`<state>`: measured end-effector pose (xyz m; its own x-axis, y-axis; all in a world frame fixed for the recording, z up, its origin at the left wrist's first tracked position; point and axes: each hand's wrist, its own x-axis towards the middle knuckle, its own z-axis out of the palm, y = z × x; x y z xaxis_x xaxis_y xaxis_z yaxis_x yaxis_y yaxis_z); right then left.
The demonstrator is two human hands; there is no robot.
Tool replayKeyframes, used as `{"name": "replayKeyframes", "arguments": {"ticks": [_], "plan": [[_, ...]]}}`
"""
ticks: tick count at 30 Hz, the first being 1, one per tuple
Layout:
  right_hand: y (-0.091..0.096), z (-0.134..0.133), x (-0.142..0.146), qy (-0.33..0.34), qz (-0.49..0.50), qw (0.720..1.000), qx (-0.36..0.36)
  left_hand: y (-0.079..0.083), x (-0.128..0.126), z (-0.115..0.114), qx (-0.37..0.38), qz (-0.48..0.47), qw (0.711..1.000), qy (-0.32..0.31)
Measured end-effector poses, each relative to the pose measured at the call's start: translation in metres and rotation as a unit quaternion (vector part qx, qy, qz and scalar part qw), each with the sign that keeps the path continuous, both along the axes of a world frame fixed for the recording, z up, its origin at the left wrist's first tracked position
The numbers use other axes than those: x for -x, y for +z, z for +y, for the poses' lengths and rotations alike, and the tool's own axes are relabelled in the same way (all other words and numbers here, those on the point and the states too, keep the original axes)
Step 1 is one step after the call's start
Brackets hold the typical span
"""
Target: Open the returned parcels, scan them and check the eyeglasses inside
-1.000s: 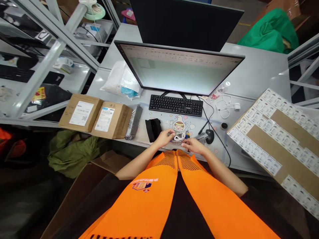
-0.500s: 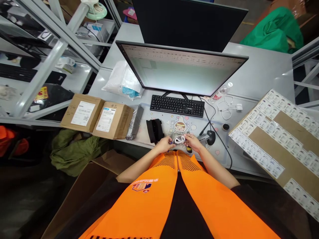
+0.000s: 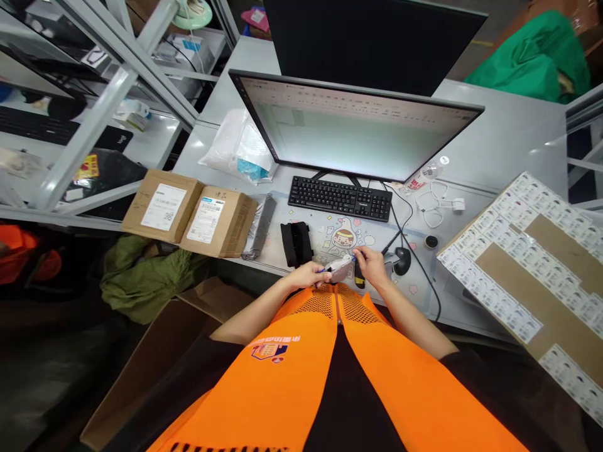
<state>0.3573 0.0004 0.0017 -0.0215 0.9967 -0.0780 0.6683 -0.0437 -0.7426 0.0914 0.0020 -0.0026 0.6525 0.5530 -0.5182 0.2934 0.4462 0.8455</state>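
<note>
My left hand is closed on a small clear plastic packet with something white inside, held just above the desk's near edge. My right hand pinches the packet's right end. Both hands sit in front of a cartoon sticker on the grey desk. A black folded item lies just left of my left hand, and a black mouse is right of my right hand.
A black keyboard and lit monitor stand behind the hands. Two labelled cardboard boxes sit at the left, a white bag behind them. A cardboard sheet covered in labels lies at right. An open carton is below left.
The packet has turned in my hands and shifted slightly right; my right hand moved from under it up to its right end. The view drifted a little right.
</note>
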Motion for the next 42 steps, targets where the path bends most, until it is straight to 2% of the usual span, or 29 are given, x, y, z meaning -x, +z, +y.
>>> {"name": "replayKeyframes", "arguments": {"ticks": [4, 7, 11, 14, 17, 21, 24, 27, 30, 33, 36, 39, 42], "plan": [[0.004, 0.003, -0.001, -0.072, 0.032, 0.997, 0.009, -0.003, 0.007, -0.006, 0.002, -0.025, 0.999, 0.024], [0.007, 0.004, -0.008, -0.094, 0.042, 0.995, 0.018, -0.005, 0.009, -0.011, 0.014, -0.026, 0.999, 0.042], [0.010, 0.008, -0.030, -0.113, 0.001, 0.994, -0.007, 0.000, 0.016, -0.016, 0.006, -0.018, 1.000, 0.013], [0.009, 0.014, -0.058, -0.121, -0.077, 0.988, -0.058, 0.007, 0.027, -0.015, 0.011, 0.002, 0.999, -0.031], [0.004, 0.020, -0.087, -0.104, -0.147, 0.979, -0.097, 0.012, 0.039, -0.013, 0.016, -0.007, 0.999, -0.047], [-0.002, 0.021, -0.106, -0.068, -0.176, 0.978, -0.084, 0.009, 0.051, -0.009, 0.010, -0.009, 0.999, -0.052], [-0.002, 0.020, -0.106, -0.093, -0.151, 0.983, -0.056, 0.005, 0.053, -0.008, 0.008, 0.003, 0.998, -0.066], [0.001, 0.014, -0.096, -0.091, -0.044, 0.994, 0.050, 0.011, 0.048, -0.006, -0.036, 0.029, 0.997, -0.063], [0.000, 0.002, -0.071, 0.024, 0.067, 0.987, 0.142, 0.028, 0.035, -0.003, -0.102, 0.024, 0.994, -0.034], [-0.009, -0.008, -0.032, 0.116, 0.053, 0.984, 0.120, 0.049, 0.018, 0.001, -0.179, 0.010, 0.983, -0.029], [-0.024, -0.003, 0.008, 0.109, 0.024, 0.991, 0.066, 0.062, 0.000, 0.005, -0.242, 0.011, 0.969, -0.046], [-0.035, 0.015, 0.039, 0.121, -0.004, 0.991, 0.055, 0.061, -0.019, 0.007, -0.300, 0.018, 0.951, -0.075], [-0.039, 0.036, 0.056, 0.234, -0.057, 0.966, 0.089, 0.053, -0.030, 0.006, -0.328, 0.053, 0.939, -0.087]]}}
